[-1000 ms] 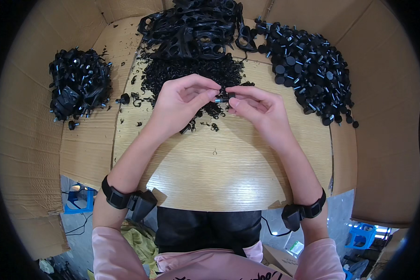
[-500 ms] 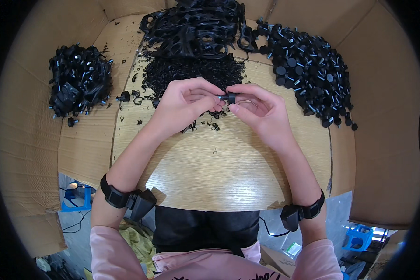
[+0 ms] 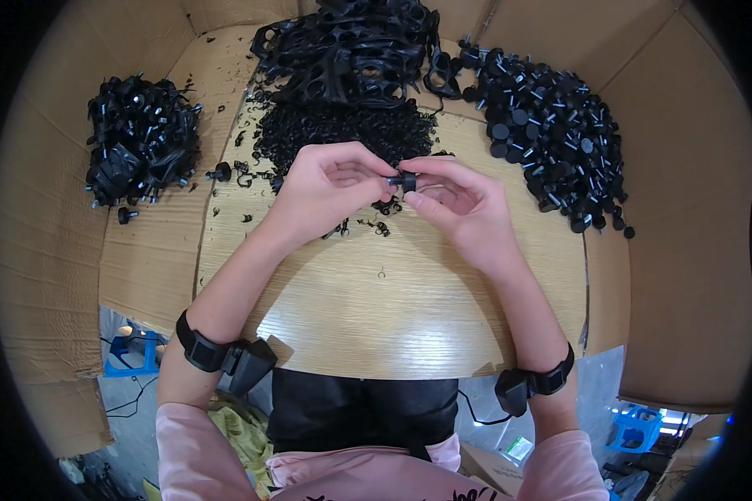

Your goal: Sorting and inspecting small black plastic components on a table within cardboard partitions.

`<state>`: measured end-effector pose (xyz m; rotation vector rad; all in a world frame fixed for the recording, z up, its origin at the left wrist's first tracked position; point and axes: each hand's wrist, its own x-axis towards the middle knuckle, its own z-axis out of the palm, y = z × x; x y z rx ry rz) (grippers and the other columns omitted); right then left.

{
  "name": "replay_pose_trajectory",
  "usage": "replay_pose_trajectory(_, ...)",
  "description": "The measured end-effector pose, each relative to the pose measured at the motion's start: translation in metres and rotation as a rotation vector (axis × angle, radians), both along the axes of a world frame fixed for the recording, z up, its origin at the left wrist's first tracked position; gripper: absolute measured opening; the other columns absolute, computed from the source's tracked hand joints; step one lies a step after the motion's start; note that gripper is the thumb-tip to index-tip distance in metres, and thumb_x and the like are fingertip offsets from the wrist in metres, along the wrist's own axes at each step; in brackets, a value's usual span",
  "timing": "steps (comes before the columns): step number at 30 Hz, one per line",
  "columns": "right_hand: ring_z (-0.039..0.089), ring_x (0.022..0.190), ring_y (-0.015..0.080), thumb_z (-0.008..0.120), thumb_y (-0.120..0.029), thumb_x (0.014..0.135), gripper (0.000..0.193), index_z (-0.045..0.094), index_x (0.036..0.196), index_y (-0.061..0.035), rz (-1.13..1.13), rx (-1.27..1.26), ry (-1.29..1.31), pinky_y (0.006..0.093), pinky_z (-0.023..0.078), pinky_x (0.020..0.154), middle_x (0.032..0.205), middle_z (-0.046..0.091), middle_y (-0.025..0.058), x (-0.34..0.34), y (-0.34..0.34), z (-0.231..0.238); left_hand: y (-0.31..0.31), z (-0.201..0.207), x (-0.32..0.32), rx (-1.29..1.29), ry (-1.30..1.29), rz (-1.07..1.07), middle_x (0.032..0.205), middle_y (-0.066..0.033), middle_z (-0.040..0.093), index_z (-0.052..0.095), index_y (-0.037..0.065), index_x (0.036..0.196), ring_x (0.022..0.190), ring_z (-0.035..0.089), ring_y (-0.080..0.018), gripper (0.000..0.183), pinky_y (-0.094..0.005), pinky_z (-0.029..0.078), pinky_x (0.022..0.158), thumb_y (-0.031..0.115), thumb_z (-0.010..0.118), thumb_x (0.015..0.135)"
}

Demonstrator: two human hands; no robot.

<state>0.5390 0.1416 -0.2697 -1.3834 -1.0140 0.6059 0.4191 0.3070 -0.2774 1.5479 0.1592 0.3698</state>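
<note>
Between my two hands, over the middle of the table, is a black round-headed bolt (image 3: 409, 181) with a metal stud pointing left. The fingertips of my left hand (image 3: 332, 185) pinch the stud end. Thumb and fingers of my right hand (image 3: 464, 200) close on the rim of the black head. Behind and under my hands lies a heap of small black curled trimmings (image 3: 342, 132). Similar bolts are piled at the far right (image 3: 551, 134), their round heads and metal studs showing. On the left is another pile of black studded parts (image 3: 142, 138), some with ragged black sheet attached.
Black rubber sheets full of round holes (image 3: 351, 54) are heaped at the back. Cardboard walls (image 3: 685, 209) enclose the wooden table (image 3: 376, 317) on the left, back and right. A loose bolt (image 3: 221, 171) lies beside the left pile. Blue stools (image 3: 639, 427) stand on the floor.
Both hands keep their grip on the bolt, which has barely moved. The whole view has shifted slightly; the piles look unchanged.
</note>
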Motion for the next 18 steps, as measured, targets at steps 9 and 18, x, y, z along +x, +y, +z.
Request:
replay_pose_trajectory(9, 0.062, 0.091, 0.0123, 0.067, 0.003, 0.083, 0.030, 0.064, 0.113, 0.0016, -0.025, -0.028, 0.001, 0.0263, 0.051, 0.085, 0.104, 0.065, 0.0083, -0.006, 0.000, 0.006, -0.002, -0.004, 0.001, 0.048, -0.019, 0.014, 0.086, -0.0078, 0.066, 0.065, -0.003, 0.094, 0.080, 0.064, -0.0107, 0.015, -0.0240, 0.052, 0.075, 0.001, 0.068, 0.079)
replay_pose_trajectory(18, 0.061, 0.091, 0.0105, 0.066, 0.002, 0.084, 0.030, 0.063, 0.114, 0.0001, -0.063, -0.087, 0.116, 0.0249, 0.051, 0.086, 0.101, 0.065, 0.0055, -0.003, -0.001, 0.008, 0.000, 0.002, 0.002, 0.043, -0.107, 0.086, 0.097, -0.0110, 0.067, 0.064, -0.004, 0.100, 0.091, 0.064, -0.0153, 0.015, -0.0286, 0.052, 0.083, -0.004, 0.057, 0.087)
